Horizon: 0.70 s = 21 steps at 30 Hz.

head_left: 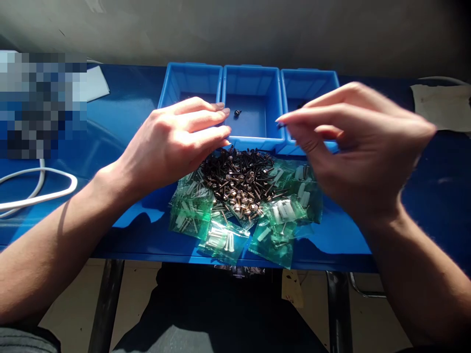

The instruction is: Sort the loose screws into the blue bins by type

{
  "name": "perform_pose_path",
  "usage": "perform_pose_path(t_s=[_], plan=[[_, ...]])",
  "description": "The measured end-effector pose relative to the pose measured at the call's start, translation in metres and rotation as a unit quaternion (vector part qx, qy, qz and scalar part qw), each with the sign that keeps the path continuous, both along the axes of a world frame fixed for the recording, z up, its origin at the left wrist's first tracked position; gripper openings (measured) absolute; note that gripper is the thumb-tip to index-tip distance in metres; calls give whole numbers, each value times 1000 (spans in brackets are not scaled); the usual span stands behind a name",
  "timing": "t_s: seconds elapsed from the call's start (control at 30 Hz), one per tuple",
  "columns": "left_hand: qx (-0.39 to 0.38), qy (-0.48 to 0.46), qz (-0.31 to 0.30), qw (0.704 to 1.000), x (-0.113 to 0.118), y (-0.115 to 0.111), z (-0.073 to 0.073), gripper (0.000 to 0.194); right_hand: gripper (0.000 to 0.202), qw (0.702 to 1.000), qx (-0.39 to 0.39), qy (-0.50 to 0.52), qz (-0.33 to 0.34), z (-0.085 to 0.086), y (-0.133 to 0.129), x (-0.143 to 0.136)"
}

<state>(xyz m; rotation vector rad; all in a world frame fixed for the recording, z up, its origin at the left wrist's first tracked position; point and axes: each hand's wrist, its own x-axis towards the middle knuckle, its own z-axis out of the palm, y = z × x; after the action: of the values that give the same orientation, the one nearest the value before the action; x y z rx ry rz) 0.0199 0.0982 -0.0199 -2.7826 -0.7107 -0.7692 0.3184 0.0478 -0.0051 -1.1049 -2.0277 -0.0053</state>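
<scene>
My right hand (353,137) pinches a small dark screw (281,125) between thumb and forefinger, over the front wall between the middle and right bins. My left hand (184,132) hovers with fingers apart over the front of the left blue bin (195,67), its fingertips at the edge of the middle blue bin (253,142). One dark screw (237,113) lies in the middle bin. The right blue bin (311,73) is partly hidden by my right hand. In front of the bins, a heap of black and brass-coloured screws (245,181) lies among green plastic packets (191,215).
The packets hold white plugs and screws and reach the front edge of the blue table (136,250). A white cable (55,171) loops at the left, by a blurred-out area. A pale cloth or paper (439,105) lies at the far right.
</scene>
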Motion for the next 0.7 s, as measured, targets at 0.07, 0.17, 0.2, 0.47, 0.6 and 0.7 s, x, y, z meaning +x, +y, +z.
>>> perform_pose_path(t_s=[0.07,0.17,0.2,0.47,0.6,0.7], plan=[[14,2,-4,1000,1,0,0,24,24,997,9,-8,-81,0,6,9],[32,5,-2,999,1,0,-1,23,27,996,14,-52,-77,-4,16,21],[38,5,-1,999,1,0,-1,22,28,997,14,-68,-45,-6,19,23],[10,12,45,999,3,-5,2,20,20,993,2,-104,63,-16,16,15],[2,9,43,999,4,-4,3,21,16,994,7,-95,60,-16,15,16],[29,-3,17,999,4,-2,1,19,17,985,83,-127,80,-15,12,14]])
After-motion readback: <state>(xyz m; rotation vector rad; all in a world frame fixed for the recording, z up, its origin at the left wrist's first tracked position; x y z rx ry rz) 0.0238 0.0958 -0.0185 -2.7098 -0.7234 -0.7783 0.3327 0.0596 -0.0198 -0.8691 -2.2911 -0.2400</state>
